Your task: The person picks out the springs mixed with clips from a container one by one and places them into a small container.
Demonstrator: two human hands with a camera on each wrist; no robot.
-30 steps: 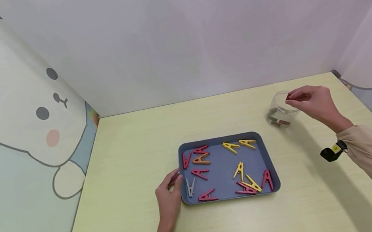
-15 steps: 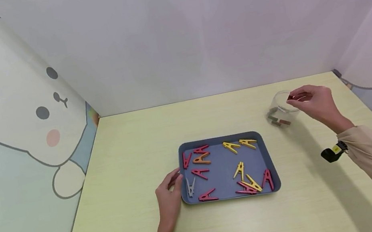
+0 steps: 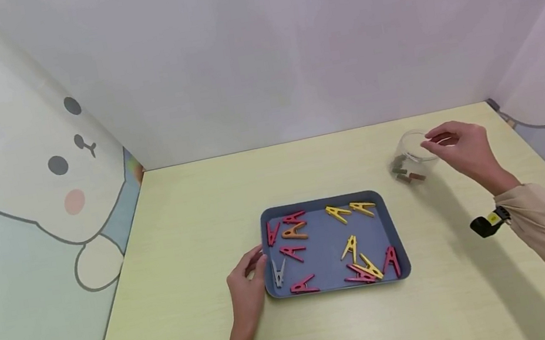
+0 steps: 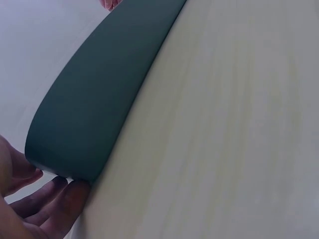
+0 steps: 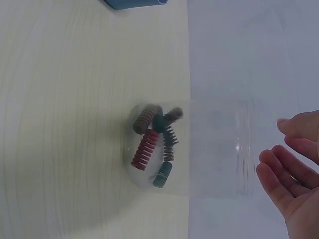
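Observation:
My right hand (image 3: pixel 462 152) hovers at the mouth of a clear jar (image 3: pixel 416 150). Its thumb and fingers are apart, with nothing between them in the right wrist view. Several coil springs lie at the jar's bottom, among them a red spring (image 5: pixel 145 149) and a teal spring (image 5: pixel 163 174). My left hand (image 3: pixel 247 290) is at the left side of a blue-grey tray (image 3: pixel 321 205), with fingertips (image 4: pixel 75 191) touching its outer wall. Inside the tray are several clothespins: red, yellow, one orange clothespin (image 3: pixel 295 232) and one grey clothespin (image 3: pixel 279 273).
A pale wooden table (image 3: pixel 192 206) carries the tray and the jar, which stands to the tray's back right. White wall panels (image 3: pixel 285 49) rise behind the table and at both sides, with cartoon drawings on the side ones.
Earlier, a small dark reddish piece showed between my right thumb and fingers; it is gone from them now, and the fingers have parted. My left hand and the tray stay put.

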